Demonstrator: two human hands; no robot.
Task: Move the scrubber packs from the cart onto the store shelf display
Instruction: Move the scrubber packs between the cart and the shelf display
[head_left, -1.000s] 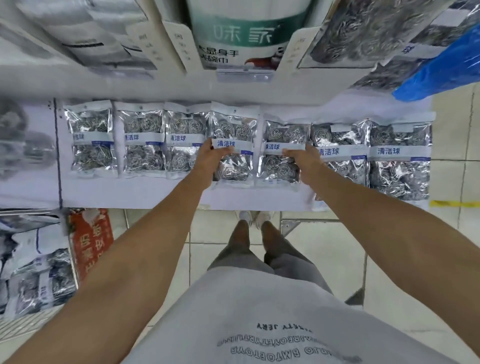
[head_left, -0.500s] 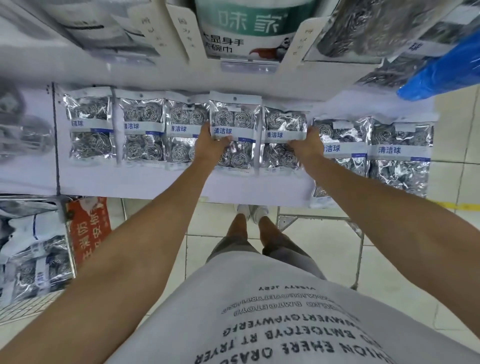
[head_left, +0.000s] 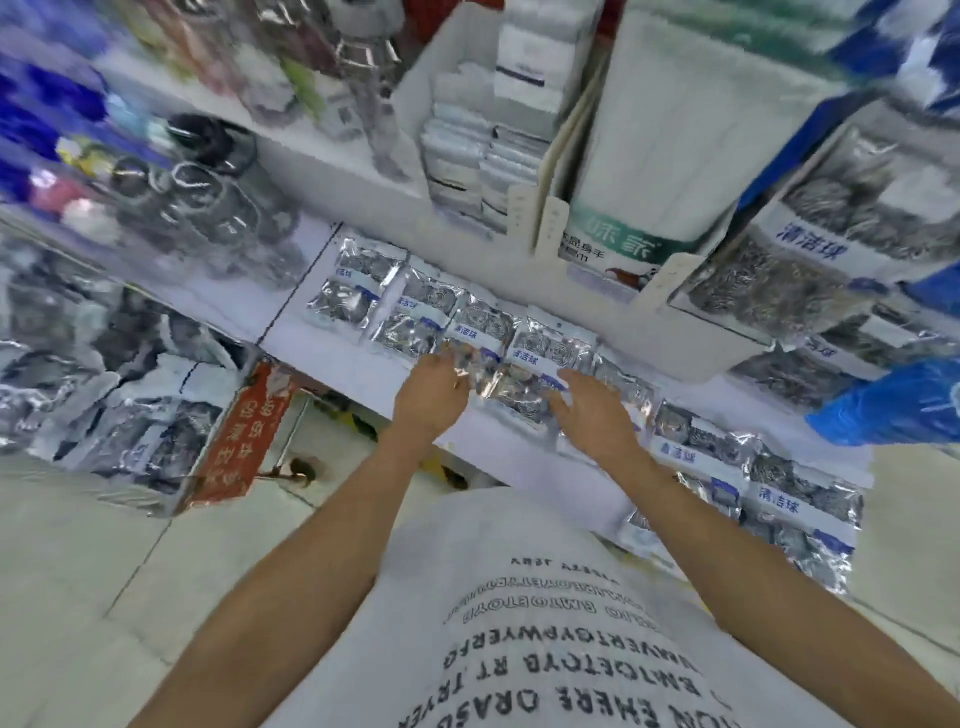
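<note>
The white shelf (head_left: 363, 384) carries a row of scrubber packs (head_left: 447, 317) laid flat side by side, running from the upper left down to the lower right. Each pack is a shiny silver bag showing coiled steel scrubbers, crossed by a white band with blue lettering. At lower left the cart (head_left: 130, 441) holds a heap of the same silver bags — blurred, so no count is possible.

On the shelf above, an open white box (head_left: 467, 78) holds stacked pale packets, and beside it stands a tall white pack with a green band (head_left: 649, 171).

The left hand (head_left: 428, 397) hangs over the middle of the row, fingers loosely bent, fingertips at a pack's edge — whether it grips cannot be told. The right hand (head_left: 592, 410) lies relaxed with fingers spread above the neighbouring packs, holding nothing.
</note>
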